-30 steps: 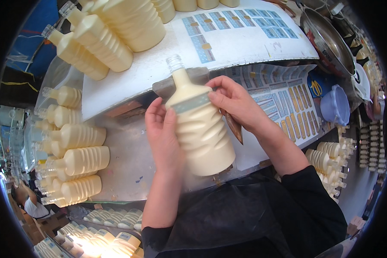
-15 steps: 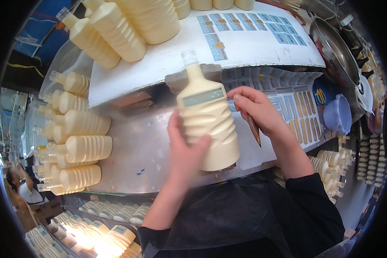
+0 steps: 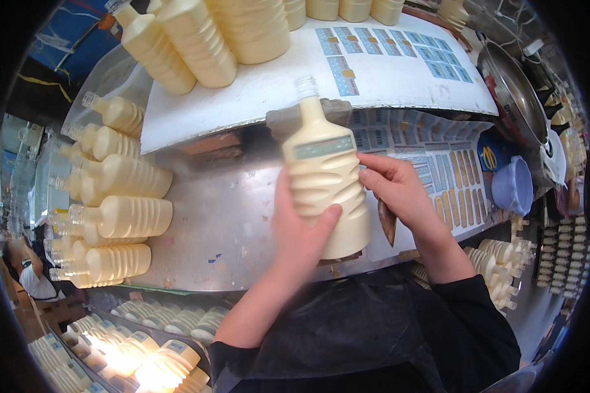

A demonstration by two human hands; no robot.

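A cream-coloured ribbed bottle [image 3: 329,178] with a clear threaded neck leans back in front of me, its neck against a grey block [image 3: 280,122]. My left hand [image 3: 303,230] is wrapped round its lower left side, thumb across the front. A blue-grey label strip [image 3: 322,148] sits on the bottle's shoulder. My right hand [image 3: 401,196] is at the bottle's right edge, thumb and forefinger pinched together just below the label. Tucked under its curled fingers is a pointed brown wooden-looking tool [image 3: 387,226], tip down. Whether the fingertips hold a label too is too small to tell.
More cream bottles [image 3: 134,217] lie stacked at the left, and others [image 3: 196,46] stand on the white raised board [image 3: 255,92]. Label sheets [image 3: 462,177] lie at the right beside a lavender bucket [image 3: 512,185]. Bottles in trays [image 3: 177,318] fill the lower left; a person [image 3: 33,272] is beyond.
My right hand's fingertips have moved down from beside the label to the bottle's edge below it. My left hand still holds the bottle. The whole view has shifted slightly.
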